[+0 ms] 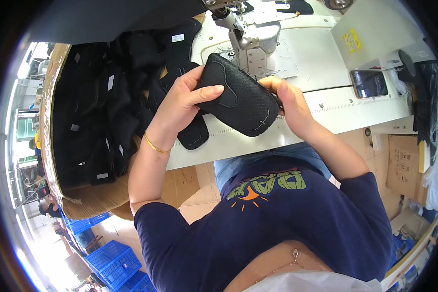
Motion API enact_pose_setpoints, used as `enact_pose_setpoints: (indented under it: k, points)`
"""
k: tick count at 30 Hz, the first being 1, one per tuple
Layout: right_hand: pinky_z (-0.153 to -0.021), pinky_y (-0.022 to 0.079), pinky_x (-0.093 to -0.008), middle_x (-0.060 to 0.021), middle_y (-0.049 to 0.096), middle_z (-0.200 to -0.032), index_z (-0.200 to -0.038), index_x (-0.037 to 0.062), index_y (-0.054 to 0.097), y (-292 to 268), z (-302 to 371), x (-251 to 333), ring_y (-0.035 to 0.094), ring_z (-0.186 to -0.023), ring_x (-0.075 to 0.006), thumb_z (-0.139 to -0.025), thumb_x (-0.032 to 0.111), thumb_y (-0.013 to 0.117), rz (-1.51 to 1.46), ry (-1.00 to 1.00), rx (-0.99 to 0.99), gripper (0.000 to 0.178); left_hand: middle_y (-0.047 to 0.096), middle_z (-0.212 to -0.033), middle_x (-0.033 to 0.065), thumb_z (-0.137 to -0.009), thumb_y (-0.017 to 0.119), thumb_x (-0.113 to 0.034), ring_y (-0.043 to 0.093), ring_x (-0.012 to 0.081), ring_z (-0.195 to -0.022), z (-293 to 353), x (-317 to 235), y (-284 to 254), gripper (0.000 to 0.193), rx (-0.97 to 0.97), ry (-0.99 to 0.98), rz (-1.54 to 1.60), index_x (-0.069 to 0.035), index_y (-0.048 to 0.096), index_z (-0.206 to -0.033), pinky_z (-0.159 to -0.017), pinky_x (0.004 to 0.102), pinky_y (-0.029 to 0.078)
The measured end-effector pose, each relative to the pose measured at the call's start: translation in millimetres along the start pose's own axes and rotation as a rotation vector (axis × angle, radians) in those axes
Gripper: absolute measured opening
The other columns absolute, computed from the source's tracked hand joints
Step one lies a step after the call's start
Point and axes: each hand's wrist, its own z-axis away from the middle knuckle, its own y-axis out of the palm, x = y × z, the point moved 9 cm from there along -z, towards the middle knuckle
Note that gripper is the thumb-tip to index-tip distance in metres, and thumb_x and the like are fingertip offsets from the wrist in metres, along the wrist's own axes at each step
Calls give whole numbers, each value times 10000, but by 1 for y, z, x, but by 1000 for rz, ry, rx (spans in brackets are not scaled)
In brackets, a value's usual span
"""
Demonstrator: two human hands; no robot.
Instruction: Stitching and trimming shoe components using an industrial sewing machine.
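Observation:
A black padded fabric piece (pixel 250 104) with rounded ends is held up, tilted, above the front of the sewing table (pixel 219 141). It carries a curved stitched outline and a small pale stitch mark near its lower end. My left hand (pixel 185 97) grips its left side, thumb lying on the face. Around its right edge close the fingers of my right hand (pixel 291 104), partly hidden behind the piece. Just beyond stands the sewing machine (pixel 253 46), its needle area partly covered by the piece. A similar black piece (pixel 194 134) lies under my left wrist at the table edge.
To the left, a large cardboard box (pixel 48 126) holds a heap of black pieces (pixel 102 97) with white labels. A phone (pixel 369 83) lies on the table's right. Blue crates (pixel 114 265) stand on the floor at lower left; another cardboard box (pixel 404 160) is at right.

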Motion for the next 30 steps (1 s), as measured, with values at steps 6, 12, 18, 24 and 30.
enact_pose_setpoints:
  k: [6, 12, 18, 24, 30]
  points:
    - [-616, 398, -210, 44, 547, -750, -992, 32, 629, 10, -17, -17, 470, -674, -45, -1023, 305, 544, -101, -121, 102, 288, 686, -1038, 51, -853, 717, -96, 640, 112, -924, -2, 10, 9, 370, 79, -77, 69, 27, 616, -1186, -880, 257, 501]
    - [-594, 410, -218, 37, 561, -735, -956, 27, 633, 16, -19, 7, 486, -679, -39, -1010, 303, 570, 99, -236, 160, 288, 687, -1034, 50, -843, 725, -99, 640, 107, -925, 2, 15, 8, 382, 127, -121, 75, 27, 618, -1187, -872, 257, 503]
    - [-563, 405, -203, 32, 556, -663, -939, 31, 679, -7, -16, -25, 490, -628, -30, -988, 270, 605, -396, 24, 71, 255, 684, -1004, 38, -850, 731, -122, 619, 78, -908, -2, 18, 17, 361, 116, -102, 0, 27, 624, -1161, -843, 237, 498]
    - [-678, 489, -260, -50, 678, -814, -990, 10, 710, -44, -19, -23, 616, -763, -113, -785, 273, 724, 292, 323, 109, 333, 660, -1016, 118, -864, 730, -258, 637, 214, -893, 0, -13, 3, 437, -200, 301, -856, 55, 600, -1141, -814, 313, 506]
    - [-668, 402, -238, -1, 643, -773, -1068, 11, 672, -148, -78, 79, 550, -731, -73, -883, 396, 670, 972, 25, -268, 427, 597, -1088, 250, -809, 734, -277, 579, 404, -1045, -21, -42, -80, 609, -756, 350, -1667, 129, 517, -1207, -911, 449, 489]
